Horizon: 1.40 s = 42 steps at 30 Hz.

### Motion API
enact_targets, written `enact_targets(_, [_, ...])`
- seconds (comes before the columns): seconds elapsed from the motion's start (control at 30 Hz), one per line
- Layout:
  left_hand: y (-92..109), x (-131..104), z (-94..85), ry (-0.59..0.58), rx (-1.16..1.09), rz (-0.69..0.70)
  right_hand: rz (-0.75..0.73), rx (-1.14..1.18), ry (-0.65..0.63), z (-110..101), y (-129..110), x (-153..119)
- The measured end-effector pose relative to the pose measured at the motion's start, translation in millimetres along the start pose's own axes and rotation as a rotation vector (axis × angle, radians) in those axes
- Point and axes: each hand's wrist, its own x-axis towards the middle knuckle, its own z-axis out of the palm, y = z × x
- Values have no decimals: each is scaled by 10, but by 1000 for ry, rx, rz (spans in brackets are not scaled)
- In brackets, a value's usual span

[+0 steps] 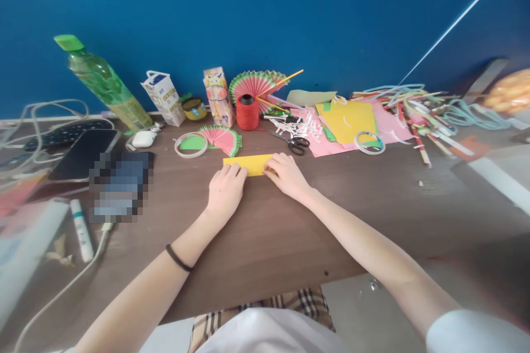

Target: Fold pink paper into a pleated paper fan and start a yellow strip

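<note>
A narrow yellow paper strip (254, 163) lies across the tabletop in front of me. My left hand (226, 187) has its fingers closed on the strip's near edge, left of the middle. At the strip's right end, my right hand (286, 175) pinches the paper between thumb and fingers. Just beyond the strip are a small pink-and-green folded paper fan (221, 139) and black-handled scissors (296, 146). A roll of white tape (191, 145) lies to the left, partly over a green paper piece (188, 142).
A red thread spool (247, 113), a larger paper fan (254, 88), a milk carton (164, 99) and a green bottle (105, 85) line the blue wall. White paper shreds (304, 124) and yellow sheets (350, 124) lie right; a phone (85, 154), cable and marker (81, 231) lie left.
</note>
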Motion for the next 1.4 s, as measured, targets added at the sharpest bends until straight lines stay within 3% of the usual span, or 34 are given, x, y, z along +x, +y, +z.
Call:
enact_targets(0.37, [-18, 16, -26, -18, 23, -3, -35, -11, 13, -14, -4, -10])
enact_targets(0.63, [-38, 17, -18, -1, 4, 3, -178, -173, 0, -39, -5, -17])
enact_targets(0.97, [-23, 44, -15, -23, -32, -64, -26, -62, 11, -10, -21, 0])
enact_targets(1.4, [-37, 55, 16, -64, -57, -46, -28, -62, -1, 8, -1, 1])
